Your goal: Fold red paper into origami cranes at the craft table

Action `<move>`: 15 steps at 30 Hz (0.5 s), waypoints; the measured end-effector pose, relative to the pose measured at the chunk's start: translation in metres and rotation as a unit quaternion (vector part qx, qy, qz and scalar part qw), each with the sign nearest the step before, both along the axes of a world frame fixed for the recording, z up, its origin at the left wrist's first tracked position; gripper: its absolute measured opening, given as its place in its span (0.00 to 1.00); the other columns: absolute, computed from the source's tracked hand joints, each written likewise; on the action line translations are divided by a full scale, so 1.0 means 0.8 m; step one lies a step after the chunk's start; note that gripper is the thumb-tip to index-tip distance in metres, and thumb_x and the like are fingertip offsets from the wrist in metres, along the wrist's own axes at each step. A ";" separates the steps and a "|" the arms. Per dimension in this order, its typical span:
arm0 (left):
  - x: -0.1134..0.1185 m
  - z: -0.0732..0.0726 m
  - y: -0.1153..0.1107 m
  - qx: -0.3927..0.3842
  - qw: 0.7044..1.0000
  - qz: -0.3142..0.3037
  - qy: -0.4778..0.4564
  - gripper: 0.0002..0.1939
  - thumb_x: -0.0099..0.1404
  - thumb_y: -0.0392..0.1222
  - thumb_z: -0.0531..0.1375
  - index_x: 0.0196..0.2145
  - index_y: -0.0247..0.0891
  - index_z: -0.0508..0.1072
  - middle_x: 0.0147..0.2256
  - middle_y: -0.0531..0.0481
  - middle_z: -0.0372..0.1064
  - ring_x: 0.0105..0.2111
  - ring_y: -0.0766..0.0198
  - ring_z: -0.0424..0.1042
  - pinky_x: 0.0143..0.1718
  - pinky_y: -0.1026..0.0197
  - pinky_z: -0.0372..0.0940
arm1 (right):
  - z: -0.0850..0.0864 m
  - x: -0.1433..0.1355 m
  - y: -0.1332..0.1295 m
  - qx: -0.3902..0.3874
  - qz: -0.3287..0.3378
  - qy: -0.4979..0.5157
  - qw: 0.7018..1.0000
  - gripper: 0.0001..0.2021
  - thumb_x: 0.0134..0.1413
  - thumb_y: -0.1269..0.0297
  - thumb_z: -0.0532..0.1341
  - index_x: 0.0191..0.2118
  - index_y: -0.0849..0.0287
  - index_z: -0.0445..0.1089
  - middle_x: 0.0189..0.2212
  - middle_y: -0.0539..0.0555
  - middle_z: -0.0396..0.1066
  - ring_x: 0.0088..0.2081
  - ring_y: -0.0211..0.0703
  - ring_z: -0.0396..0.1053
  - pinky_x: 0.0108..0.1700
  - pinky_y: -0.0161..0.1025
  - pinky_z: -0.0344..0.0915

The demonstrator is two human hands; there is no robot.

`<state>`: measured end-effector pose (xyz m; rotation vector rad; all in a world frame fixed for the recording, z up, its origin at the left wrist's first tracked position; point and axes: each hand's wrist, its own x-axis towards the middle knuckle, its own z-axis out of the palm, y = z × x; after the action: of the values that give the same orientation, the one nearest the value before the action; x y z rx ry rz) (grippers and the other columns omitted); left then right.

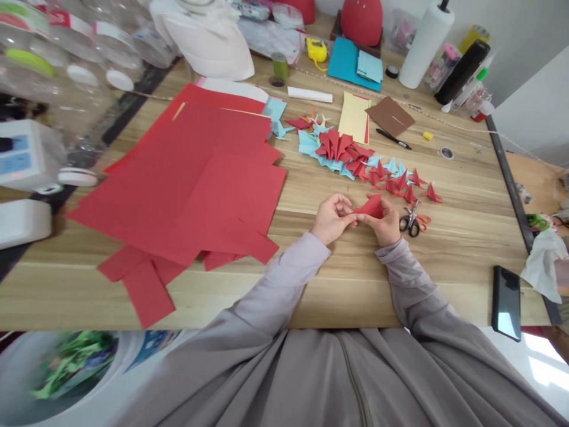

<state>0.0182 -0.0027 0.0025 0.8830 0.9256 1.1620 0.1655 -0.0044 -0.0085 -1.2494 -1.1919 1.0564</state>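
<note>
Pinched between left hand (331,217) and right hand (386,223), just left of the scissors (413,222): folded red paper (370,206) (long axis hand-to-hand, equally near both).

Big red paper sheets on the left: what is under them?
Under the overlapping big red paper sheets lie the wooden table and a white sheet's edge at the far side; anything else beneath is covered.

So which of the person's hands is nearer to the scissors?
Right. The right hand lies just beside the scissors, while the left hand sits beyond the folded red paper.
</note>
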 end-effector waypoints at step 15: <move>-0.009 0.002 0.004 -0.059 0.992 -0.075 -0.082 0.26 0.39 0.39 0.72 0.37 0.30 0.71 0.19 0.54 0.71 0.19 0.63 0.73 0.25 0.60 0.70 | -0.008 0.006 0.000 -0.038 0.049 0.123 0.990 0.24 0.33 0.64 0.73 0.42 0.55 0.73 0.28 0.46 0.75 0.27 0.36 0.71 0.34 0.35 0.70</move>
<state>0.0111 0.0002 0.0038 0.7374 0.7718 1.0241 0.1702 -0.0044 -0.0150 -1.0893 -1.0401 1.2988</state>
